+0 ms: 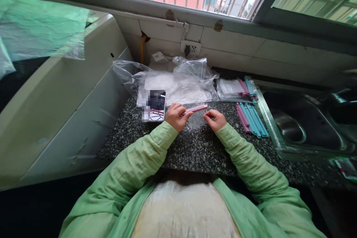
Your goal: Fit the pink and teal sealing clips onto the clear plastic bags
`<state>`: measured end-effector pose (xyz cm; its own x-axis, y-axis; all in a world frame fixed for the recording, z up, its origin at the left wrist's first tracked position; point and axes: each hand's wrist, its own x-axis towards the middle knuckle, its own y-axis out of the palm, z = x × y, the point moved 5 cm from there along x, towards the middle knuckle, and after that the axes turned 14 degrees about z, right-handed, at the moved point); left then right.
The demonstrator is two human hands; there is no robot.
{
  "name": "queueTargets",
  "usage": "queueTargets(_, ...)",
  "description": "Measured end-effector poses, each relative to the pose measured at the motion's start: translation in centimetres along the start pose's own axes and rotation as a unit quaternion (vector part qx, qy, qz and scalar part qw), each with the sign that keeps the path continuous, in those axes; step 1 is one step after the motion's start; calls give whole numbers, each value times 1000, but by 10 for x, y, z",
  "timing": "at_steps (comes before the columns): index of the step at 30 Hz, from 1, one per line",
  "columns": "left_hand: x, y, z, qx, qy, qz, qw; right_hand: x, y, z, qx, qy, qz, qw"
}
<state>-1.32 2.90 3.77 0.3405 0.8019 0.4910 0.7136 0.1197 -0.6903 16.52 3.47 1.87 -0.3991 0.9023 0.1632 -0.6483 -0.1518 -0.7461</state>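
My left hand (176, 116) is closed around one end of a long pink bag clip (198, 108), which points right and slightly upward over the counter. My right hand (215, 119) is curled in a pinch just beyond the clip's free end. What its fingertips hold, if anything, is too small to make out. A thin clear plastic bag (196, 121) lies between the two hands, partly beneath the clip. To the right of my right hand, several teal bag clips (255, 121) lie side by side with pink clips (243, 118).
A phone (156, 106) lies left of my left hand. Clear plastic bags (178, 83) cover the counter's back. Further bags with pink and teal clips (230, 88) lie near the steel sink (270, 134). A pale appliance (80, 93) borders the left, and a socket (191, 48) is behind.
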Motion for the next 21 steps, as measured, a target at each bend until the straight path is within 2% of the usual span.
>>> queueTargets(8,0,1,3,11,-6,-6,1000,0,1,2,3,-11,-1,1000)
queueTargets(15,1,-1,-1,3,11,2,1000,-1,2,-2,39,7,7,999)
queueTargets(21,1,-8,2,-12,-14,-42,999,0,3,-8,35,13,18,999)
